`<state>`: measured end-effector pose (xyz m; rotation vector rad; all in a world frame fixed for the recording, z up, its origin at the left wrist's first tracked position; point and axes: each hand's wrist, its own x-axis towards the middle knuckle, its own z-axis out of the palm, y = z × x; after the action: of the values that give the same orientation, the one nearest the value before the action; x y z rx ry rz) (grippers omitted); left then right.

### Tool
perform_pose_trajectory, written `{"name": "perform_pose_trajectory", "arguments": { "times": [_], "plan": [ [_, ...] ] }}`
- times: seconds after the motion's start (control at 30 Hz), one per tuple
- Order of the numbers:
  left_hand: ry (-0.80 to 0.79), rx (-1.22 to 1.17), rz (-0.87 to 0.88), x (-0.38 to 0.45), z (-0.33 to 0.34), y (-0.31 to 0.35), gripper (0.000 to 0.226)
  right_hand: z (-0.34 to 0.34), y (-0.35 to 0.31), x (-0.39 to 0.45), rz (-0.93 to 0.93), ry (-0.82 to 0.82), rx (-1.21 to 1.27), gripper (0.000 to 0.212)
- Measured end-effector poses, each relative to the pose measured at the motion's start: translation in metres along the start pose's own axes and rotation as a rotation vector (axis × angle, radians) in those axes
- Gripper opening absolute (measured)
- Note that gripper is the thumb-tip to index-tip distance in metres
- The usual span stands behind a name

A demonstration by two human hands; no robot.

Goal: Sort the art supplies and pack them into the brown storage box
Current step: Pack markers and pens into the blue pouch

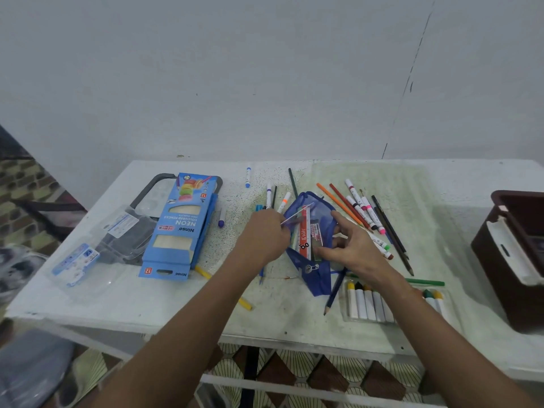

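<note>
Crayons (369, 304) lie nearest on the tabletop (176, 304), beyond them the soft, light blue pouch (312, 231), its mouth held by the right hand (350, 245) while the left hand (265, 234) pinches a thin stick (297, 214); grip its stiffer zip edge

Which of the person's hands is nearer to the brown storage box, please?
Right. The right hand rests on the blue pouch, between the left hand and the brown storage box.
</note>
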<state>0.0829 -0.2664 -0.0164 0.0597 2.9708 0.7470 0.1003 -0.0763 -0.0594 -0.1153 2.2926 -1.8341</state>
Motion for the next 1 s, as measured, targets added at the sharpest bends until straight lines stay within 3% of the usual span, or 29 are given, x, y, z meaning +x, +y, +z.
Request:
{"name": "perform_pose_trajectory", "arguments": {
  "times": [0.13, 0.27, 0.37, 0.5, 0.57, 0.7, 0.77, 0.87, 1.0],
  "plan": [
    [-0.032, 0.052, -0.014, 0.002, 0.008, 0.021, 0.027, -0.001, 0.001, 0.0, -0.004, 0.007, -0.001, 0.095],
    [-0.055, -0.127, 0.022, -0.002, 0.007, 0.034, 0.046, -0.004, 0.0, -0.003, -0.003, 0.004, 0.008, 0.091],
    [-0.048, -0.215, 0.045, 0.0, 0.008, 0.028, 0.045, -0.008, 0.0, -0.003, 0.014, -0.003, 0.006, 0.091],
    [0.123, -0.267, 0.083, -0.003, 0.008, 0.014, 0.033, -0.012, 0.003, -0.002, 0.027, -0.012, -0.021, 0.093],
    [0.2, -0.251, 0.05, -0.003, 0.01, 0.007, 0.042, -0.013, 0.003, -0.003, 0.039, -0.016, -0.026, 0.089],
    [-0.131, -0.485, -0.155, -0.006, 0.017, 0.003, 0.085, -0.015, -0.003, -0.004, 0.055, -0.053, -0.025, 0.081],
    [-0.172, -0.477, -0.161, -0.007, 0.02, 0.004, 0.096, -0.015, -0.008, -0.004, 0.036, -0.084, -0.032, 0.073],
    [-0.149, -0.4, -0.186, -0.003, 0.024, 0.005, 0.09, -0.014, -0.011, -0.005, 0.015, -0.139, -0.053, 0.059],
    [-0.143, -0.585, -0.207, 0.004, 0.026, 0.003, 0.076, -0.012, -0.014, -0.005, 0.029, -0.131, -0.018, 0.061]
  ]
}}
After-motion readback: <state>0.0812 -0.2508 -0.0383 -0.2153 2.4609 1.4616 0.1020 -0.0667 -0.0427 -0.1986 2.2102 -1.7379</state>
